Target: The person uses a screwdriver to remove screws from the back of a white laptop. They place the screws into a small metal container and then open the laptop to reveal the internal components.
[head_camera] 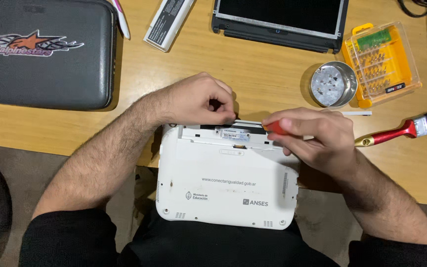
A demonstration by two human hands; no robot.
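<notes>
A small white laptop (226, 185) lies bottom-up, half on the wooden table's front edge and half over my lap, with its battery bay open at the far side. My left hand (198, 101) rests curled on the far left edge of that bay, fingertips pressing a dark strip there. My right hand (312, 136) is closed around a red-handled screwdriver (274, 128), whose tip points left into the bay.
A grey zip case (45, 52) sits far left. A white battery pack (166, 22) and a dark screen panel (280, 20) lie at the back. A round metal dish (333, 84), a yellow bit set (381, 62) and a red-handled brush (404, 129) are to the right.
</notes>
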